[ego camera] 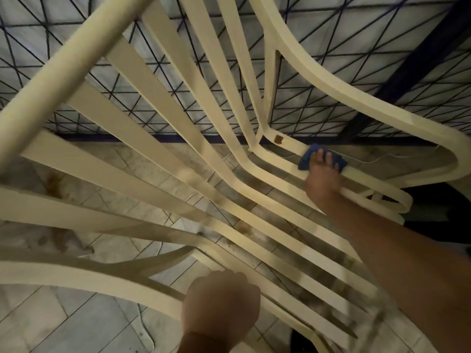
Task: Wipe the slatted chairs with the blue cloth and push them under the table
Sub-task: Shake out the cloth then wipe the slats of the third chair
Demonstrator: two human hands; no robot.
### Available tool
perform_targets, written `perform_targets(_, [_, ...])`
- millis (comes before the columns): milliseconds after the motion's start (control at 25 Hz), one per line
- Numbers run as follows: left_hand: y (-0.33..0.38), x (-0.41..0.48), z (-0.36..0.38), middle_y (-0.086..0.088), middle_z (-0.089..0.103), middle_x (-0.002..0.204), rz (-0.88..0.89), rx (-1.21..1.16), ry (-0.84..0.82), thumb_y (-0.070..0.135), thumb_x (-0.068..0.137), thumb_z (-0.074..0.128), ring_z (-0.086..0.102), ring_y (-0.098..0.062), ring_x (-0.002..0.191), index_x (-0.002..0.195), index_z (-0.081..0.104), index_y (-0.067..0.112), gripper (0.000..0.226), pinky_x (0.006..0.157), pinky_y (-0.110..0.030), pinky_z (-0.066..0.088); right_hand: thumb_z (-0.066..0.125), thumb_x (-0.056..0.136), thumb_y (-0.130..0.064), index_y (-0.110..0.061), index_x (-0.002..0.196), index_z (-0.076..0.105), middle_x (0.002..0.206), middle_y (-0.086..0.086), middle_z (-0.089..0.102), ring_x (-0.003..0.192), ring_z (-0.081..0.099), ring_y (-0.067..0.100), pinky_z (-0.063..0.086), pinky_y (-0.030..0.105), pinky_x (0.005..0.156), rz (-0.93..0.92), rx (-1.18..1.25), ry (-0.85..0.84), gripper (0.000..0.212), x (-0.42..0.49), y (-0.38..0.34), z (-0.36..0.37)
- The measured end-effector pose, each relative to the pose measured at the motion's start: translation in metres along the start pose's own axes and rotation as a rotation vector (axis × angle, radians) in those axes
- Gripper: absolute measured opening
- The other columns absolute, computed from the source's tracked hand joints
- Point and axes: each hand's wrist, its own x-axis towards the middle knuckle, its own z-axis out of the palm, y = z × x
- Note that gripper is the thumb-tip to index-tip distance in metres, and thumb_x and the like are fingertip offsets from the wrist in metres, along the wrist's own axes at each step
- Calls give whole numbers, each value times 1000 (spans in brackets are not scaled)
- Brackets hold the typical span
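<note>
Pressing the blue cloth (307, 159) onto a seat slat, the right hand (321, 175) lies with fingers stretched flat over it, cloth directly beneath the fingertips. The left hand (220, 305), nearer the body, clenches a rail of the slatted chair (76, 59).

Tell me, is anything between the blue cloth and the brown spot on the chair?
Nothing visible. The right hand presses the blue cloth on a slat of the chair, and only bare slat runs up to the brown spot.
</note>
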Motion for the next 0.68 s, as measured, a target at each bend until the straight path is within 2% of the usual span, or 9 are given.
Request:
perform_targets(160, [1, 0, -1, 5, 42, 42, 1, 8, 10, 35, 77, 48, 41, -18, 34, 45, 45, 20, 36, 35, -26, 36, 53, 100, -15, -4, 161, 8, 170, 16, 8, 156, 8, 34, 21, 52, 125, -61, 67, -83, 76, 32, -60, -30])
perform_targets(320, [0, -1, -1, 5, 41, 43, -10, 7, -4, 37, 78, 49, 41, -17, 35, 45, 46, 20, 37, 34, -27, 40, 56, 100, -13, -4, 161, 7, 170, 14, 5, 157, 4, 33, 20, 52, 125, -79, 84, -117, 78, 36, -72, -44])
perform_targets(440, [1, 0, -3, 6, 40, 42, -11, 9, 15, 36, 76, 48, 40, -17, 34, 44, 45, 19, 37, 39, -22, 30, 53, 100, -12, -6, 161, 13, 170, 12, 10, 156, 10, 30, 23, 51, 124, -74, 43, -46, 73, 15, -35, -32])
perform_targets(520, [2, 0, -5, 6, 41, 42, -12, 18, 21, 36, 75, 46, 40, -18, 33, 43, 45, 20, 36, 41, -22, 25, 51, 101, -13, -4, 159, 18, 166, 17, 21, 153, 23, 32, 29, 50, 121, 29, 78, 10, 67, -5, 11, -15])
perform_targets(600, [2, 0, -6, 5, 42, 42, -20, 8, 23, 35, 74, 45, 42, -19, 34, 43, 45, 20, 35, 39, -24, 26, 59, 97, -13, 0, 155, 26, 160, 22, 32, 147, 34, 34, 38, 50, 116, 97, 56, 100, 68, -32, 60, 8])
perform_targets(680, [3, 0, -6, 4, 43, 41, -32, -1, 20, 34, 74, 45, 43, -21, 34, 43, 45, 20, 34, 37, -25, 31, 68, 90, -10, 2, 153, 31, 160, 24, 33, 149, 31, 36, 39, 52, 115, 139, 19, 77, 74, -53, 89, 24])
